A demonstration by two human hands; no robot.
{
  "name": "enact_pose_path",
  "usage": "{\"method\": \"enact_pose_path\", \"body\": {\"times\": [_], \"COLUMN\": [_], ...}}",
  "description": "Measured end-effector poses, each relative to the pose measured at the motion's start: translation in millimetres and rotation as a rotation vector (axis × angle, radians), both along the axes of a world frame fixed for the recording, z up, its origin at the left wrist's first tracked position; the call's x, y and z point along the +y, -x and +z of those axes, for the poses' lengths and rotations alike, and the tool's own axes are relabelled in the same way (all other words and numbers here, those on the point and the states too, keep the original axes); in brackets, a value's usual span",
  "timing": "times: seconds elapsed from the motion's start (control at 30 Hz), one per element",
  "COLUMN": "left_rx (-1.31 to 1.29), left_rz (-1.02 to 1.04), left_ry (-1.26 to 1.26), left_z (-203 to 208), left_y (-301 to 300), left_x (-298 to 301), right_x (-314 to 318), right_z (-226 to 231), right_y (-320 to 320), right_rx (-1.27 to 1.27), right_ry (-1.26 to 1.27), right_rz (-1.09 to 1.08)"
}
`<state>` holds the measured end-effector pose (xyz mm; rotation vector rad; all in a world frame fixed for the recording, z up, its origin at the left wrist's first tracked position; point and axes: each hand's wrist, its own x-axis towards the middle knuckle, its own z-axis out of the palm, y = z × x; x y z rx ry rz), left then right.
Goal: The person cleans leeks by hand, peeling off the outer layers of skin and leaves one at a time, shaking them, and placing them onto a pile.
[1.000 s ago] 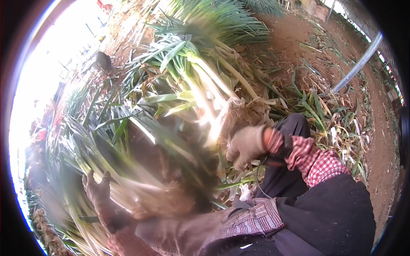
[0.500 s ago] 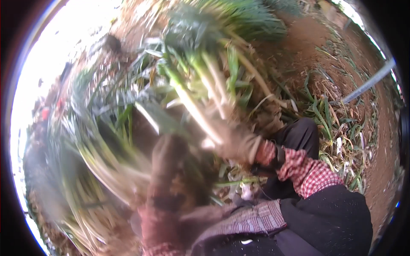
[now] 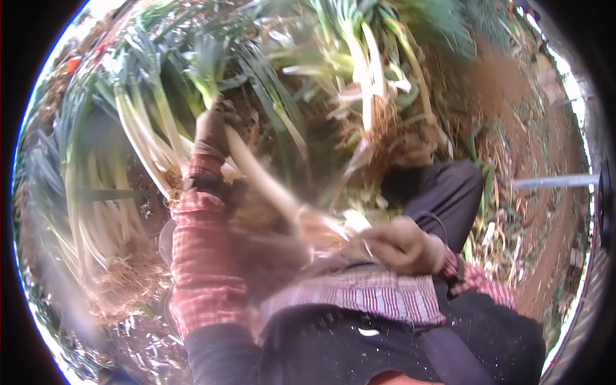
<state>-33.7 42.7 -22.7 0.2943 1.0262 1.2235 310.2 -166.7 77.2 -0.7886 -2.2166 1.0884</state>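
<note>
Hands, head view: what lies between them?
In the head view, a pale leek runs from the left hand toward the right hand, its root end blurred.

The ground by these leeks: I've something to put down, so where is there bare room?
Mostly bare soil shows at upper right, beside dark green leaves, and below the metal pole, right of peelings. The left is crowded with leek bundles; in the middle a leek runs from the left hand toward the right hand.

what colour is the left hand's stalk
The stalk is creamy white, green near its leaves; head view.
</note>
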Motion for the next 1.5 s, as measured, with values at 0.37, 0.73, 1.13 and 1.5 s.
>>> {"method": "enact_pose_path", "body": {"times": [0.37,0.73,1.13,1.5], "left_rx": [1.073,0.734,-0.727,0.694], "left_rz": [-0.161,-0.19,-0.71,-0.355], "left_ry": [-0.313,-0.345,-0.356,-0.486], "left_z": [-3.6,8.9,-38.7,-1.4], "left_y": [-135.2,-112.2,-53.5,-42.3], "left_x": [-76.3,-76.1,-50.0,-25.8], "right_x": [182.1,144.3,77.3,20.8], "right_z": [-39.0,-38.9,-42.7,29.8], "right_y": [81.6,117.6,129.8,-26.2], "right_rx": [0.199,0.745,0.39,0.269], "right_ry": [0.729,0.385,-0.055,0.395], "right_rz": [-0.629,-0.862,-0.404,-0.1]}}
